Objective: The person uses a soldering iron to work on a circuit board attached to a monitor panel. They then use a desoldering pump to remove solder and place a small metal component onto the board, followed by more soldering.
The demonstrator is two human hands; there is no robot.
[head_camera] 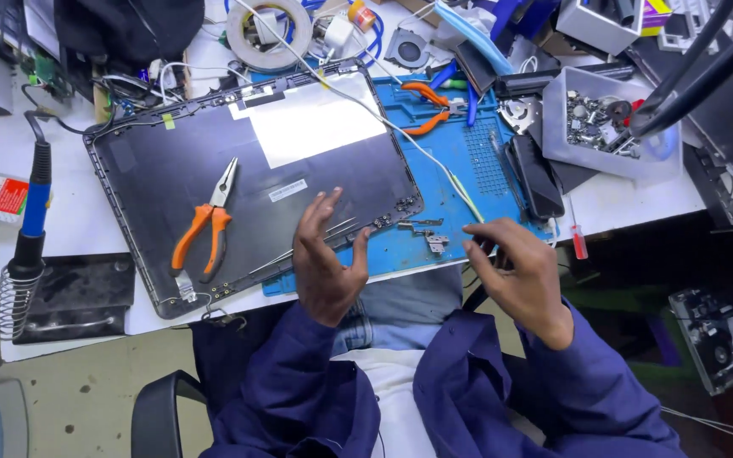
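Head camera looks down at my two hands over my lap. My left hand [326, 265] is open, fingers spread, just above the tweezers [303, 248] on the dark laptop lid [248, 187]. My right hand [515, 267] is curled with fingertips pinched; I cannot tell what it holds. I think I am working on the lid. A small metal hinge [428, 235] lies on the blue mat [460, 182] between my hands. Farther off are orange pliers [205, 222].

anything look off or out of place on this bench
The dark laptop lid panel lies skewed, its near corner overhanging the table edge. Orange-handled pliers lie on it, and a loose metal hinge sits on the blue mat.
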